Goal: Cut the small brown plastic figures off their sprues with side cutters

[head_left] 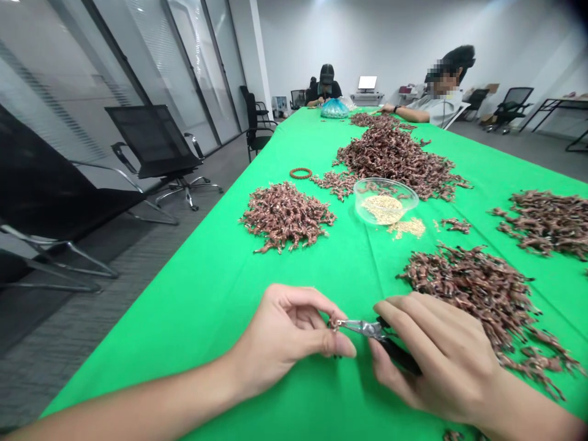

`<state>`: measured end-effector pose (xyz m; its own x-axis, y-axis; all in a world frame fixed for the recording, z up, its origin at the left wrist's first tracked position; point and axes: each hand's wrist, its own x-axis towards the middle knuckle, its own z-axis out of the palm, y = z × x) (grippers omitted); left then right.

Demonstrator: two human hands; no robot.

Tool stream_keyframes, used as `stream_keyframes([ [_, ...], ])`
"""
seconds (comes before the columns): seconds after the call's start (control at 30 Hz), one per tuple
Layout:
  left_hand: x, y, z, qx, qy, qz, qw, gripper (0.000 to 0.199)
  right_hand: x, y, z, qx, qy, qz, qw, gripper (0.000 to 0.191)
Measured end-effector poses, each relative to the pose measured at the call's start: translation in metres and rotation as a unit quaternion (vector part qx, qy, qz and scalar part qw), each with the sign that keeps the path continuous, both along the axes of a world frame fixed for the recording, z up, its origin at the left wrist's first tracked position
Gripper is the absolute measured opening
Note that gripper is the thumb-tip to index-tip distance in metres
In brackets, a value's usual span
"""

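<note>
Between thumb and forefinger, my left hand pinches a small brown figurine, partly hidden by the fingertips. My right hand is closed around the dark handles of a pair of pliers. The pliers' silver jaws point left and meet the figurine at a small gold-coloured bit. Just beyond my right hand lies a pile of brown figurines. Another pile sits past my left hand. A clear round bowl holds small gold pieces, with more gold pieces spilled beside it.
A large figurine heap lies behind the bowl on the green-covered table, and another pile at the right. A brown ring is near the left pile. Two people sit at the far end near a blue bag. Chairs stand left.
</note>
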<state>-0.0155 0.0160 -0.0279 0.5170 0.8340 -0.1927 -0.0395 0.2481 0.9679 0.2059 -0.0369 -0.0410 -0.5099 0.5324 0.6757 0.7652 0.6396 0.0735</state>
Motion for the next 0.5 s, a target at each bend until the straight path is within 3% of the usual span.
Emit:
stream_keyframes([
  [0.23, -0.001, 0.000, 0.004, -0.036, -0.007, 0.001, 0.999, 0.026, -0.001, 0.000, 0.005, 0.114, -0.048, 0.001, 0.992, 0.037],
  [0.5, 0.000, 0.000, 0.005, -0.047, -0.006, 0.008, 0.999, 0.026, -0.002, -0.002, 0.011, 0.129, -0.068, 0.020, 0.989, 0.041],
])
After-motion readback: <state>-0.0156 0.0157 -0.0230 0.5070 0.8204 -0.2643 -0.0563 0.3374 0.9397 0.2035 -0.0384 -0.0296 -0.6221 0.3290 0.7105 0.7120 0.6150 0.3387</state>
